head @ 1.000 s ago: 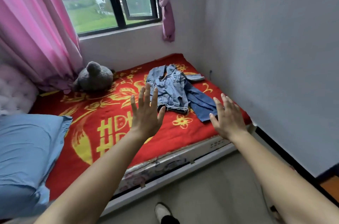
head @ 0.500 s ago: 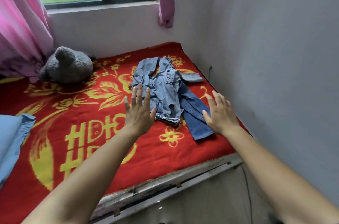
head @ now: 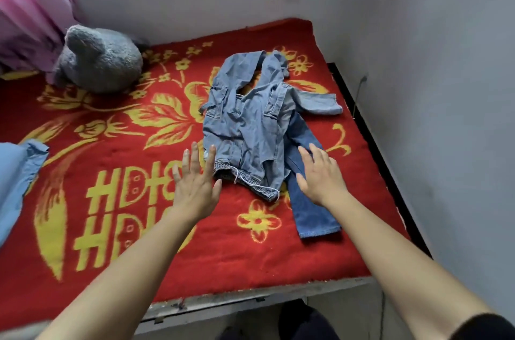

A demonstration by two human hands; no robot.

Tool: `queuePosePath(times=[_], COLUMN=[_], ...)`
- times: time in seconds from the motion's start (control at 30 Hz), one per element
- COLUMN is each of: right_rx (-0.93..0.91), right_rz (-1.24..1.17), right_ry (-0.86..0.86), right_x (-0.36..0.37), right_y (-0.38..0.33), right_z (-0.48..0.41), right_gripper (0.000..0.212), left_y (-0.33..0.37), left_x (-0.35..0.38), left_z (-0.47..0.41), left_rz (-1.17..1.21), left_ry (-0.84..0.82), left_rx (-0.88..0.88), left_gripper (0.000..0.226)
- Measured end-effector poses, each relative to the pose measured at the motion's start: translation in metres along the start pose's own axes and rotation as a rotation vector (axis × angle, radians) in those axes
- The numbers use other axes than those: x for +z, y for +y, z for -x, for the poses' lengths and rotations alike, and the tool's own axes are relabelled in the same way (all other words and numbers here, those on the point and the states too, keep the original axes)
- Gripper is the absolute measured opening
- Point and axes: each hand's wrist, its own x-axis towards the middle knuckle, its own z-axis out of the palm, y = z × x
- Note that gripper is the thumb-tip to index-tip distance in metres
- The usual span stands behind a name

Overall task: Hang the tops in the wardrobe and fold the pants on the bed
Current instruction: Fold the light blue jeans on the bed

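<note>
- Light-blue denim top [head: 245,128], with chest pockets and an elasticated drawstring hem, lay crumpled on the red blanket with yellow flowers [head: 117,150]. It was toward 1 o'clock on the bed, close to the wall corner, with one sleeve reaching out to 3 o'clock.
- Darker blue denim pants [head: 312,211] lay partly beneath it. One leg ran out toward 5 o'clock, its cuff flat on the blanket, and the waistband was hidden.
- Both garments looked soft and limp, with some denim weight, and neither slippery nor fragile. They would probably sag from any single hold.
- The top would best be taken at the collar or shoulders, at its 12 o'clock end, and lifted first. The pants could then be taken at the waistband.
- The left hand [head: 195,186] had straight, spread fingers and held nothing. It lay at the hem's 7 o'clock, fingertips just beside the cloth, and whether they touched could not be told.
- The right hand [head: 320,175], likewise spread and empty, was over the pants leg at the top's 4 o'clock.
- A grey plush toy [head: 100,61] sat at 10 o'clock and a pale blue pillow [head: 16,169] at 9 o'clock.
</note>
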Motion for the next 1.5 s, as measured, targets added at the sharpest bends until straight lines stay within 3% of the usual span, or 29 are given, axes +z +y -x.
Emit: queuePosePath(times=[0.17, 0.43, 0.67, 0.87, 1.0, 1.2, 1.33, 1.4, 1.5], right_rx=[-0.084, -0.111, -0.041, -0.070, -0.008, -0.056, -0.181, -0.202, -0.272], right_rz=[-0.016, -0.043, 0.045, 0.136, 0.039, 0.163, 0.250, 0.252, 0.271], right_ry=[-0.104, -0.168, -0.094, -0.035, -0.133, -0.320, -0.457, -0.466, -0.441], right_x=[0.069, 0.244, 0.341, 0.340, 0.319, 0.307, 0.313, 0.318, 0.327], right_y=[-0.013, -0.041, -0.059, -0.056, -0.053, -0.054, -0.060, -0.055, -0.043], right_z=[-0.054, -0.095, -0.096, -0.100, -0.086, -0.063, -0.029, -0.011, 0.010], right_gripper=[0.081, 0.088, 0.067, 0.062, 0.059, 0.054, 0.040, 0.039, 0.058], left_y=[-0.006, -0.040, -0.069, -0.074, -0.087, -0.098, -0.082, -0.071, -0.052], left_x=[0.061, 0.226, 0.316, 0.323, 0.305, 0.301, 0.316, 0.324, 0.327], left_z=[-0.038, -0.098, -0.152, -0.172, -0.140, -0.055, 0.007, 0.030, 0.054], left_rz=[0.062, 0.163, 0.262, 0.180, 0.025, -0.076, -0.025, -0.006, -0.021], left_ry=[-0.061, -0.191, -0.129, -0.073, -0.049, -0.146, -0.350, -0.362, -0.308], left_rx=[-0.093, -0.182, -0.213, -0.215, -0.047, 0.082, 0.021, -0.013, -0.041], left_gripper=[0.089, 0.092, 0.086, 0.044, 0.027, 0.018, 0.012, 0.006, 0.039])
